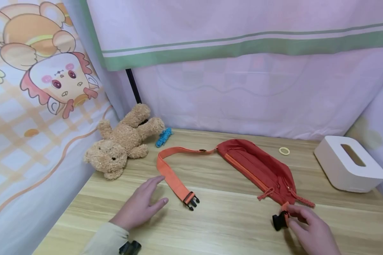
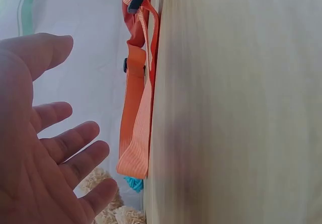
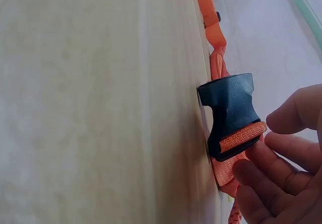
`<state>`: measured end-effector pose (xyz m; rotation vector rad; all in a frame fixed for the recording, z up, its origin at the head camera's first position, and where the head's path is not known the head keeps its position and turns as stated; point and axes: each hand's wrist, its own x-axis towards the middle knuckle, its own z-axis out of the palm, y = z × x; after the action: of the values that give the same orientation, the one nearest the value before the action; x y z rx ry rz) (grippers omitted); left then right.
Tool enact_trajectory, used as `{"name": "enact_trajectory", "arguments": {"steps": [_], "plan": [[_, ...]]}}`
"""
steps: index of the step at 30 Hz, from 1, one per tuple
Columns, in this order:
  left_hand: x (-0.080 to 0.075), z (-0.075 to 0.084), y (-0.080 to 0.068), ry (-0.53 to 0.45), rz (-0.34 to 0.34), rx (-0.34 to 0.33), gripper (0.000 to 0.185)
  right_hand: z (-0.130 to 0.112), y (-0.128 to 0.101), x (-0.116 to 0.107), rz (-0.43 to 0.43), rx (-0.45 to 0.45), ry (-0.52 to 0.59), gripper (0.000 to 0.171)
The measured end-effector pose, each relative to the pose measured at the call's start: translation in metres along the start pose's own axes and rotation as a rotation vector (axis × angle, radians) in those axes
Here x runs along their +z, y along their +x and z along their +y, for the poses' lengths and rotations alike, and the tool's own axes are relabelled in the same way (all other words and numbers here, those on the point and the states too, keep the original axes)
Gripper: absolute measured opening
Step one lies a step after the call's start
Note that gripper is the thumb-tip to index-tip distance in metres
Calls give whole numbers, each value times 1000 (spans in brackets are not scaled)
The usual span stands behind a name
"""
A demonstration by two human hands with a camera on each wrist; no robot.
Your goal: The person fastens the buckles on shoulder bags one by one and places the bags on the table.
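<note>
A red waist bag (image 1: 258, 166) lies on the table with its orange strap (image 1: 170, 173) curving out to the left. The strap ends in a black pronged buckle half (image 1: 191, 200). My left hand (image 1: 143, 202) hovers beside the strap, fingers spread and nothing in them; the left wrist view shows its palm (image 2: 25, 153). At the bag's near right end, my right hand (image 1: 309, 226) pinches the black socket half of the buckle (image 1: 279, 221) by its webbing end. In the right wrist view, thumb and fingertips meet at the orange webbing (image 3: 244, 137) of that buckle half.
A teddy bear (image 1: 124, 138) lies at the back left, next to a blue bundle of cord (image 1: 164, 137). A pale yellow ring (image 1: 284, 151) lies behind the bag. A white tissue box (image 1: 348, 170) stands at the right. Fabric curtains (image 1: 242, 88) hang behind the table.
</note>
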<state>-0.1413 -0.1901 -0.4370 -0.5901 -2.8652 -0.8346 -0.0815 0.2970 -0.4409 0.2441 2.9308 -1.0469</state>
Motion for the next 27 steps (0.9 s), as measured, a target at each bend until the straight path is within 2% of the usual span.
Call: {"name": "enact_trajectory", "arguments": {"steps": [4, 8, 16, 27], "plan": [[0, 3, 1, -15, -7, 2, 71, 0, 1, 4, 24, -8, 10, 34], [2, 5, 2, -32, -31, -12, 70, 1, 4, 6, 29, 27, 24, 33], [8, 7, 4, -46, -59, -42, 67, 8, 5, 7, -17, 115, 73, 37], [10, 10, 4, -84, -67, -39, 60, 15, 10, 9, -40, 141, 96, 37]]}}
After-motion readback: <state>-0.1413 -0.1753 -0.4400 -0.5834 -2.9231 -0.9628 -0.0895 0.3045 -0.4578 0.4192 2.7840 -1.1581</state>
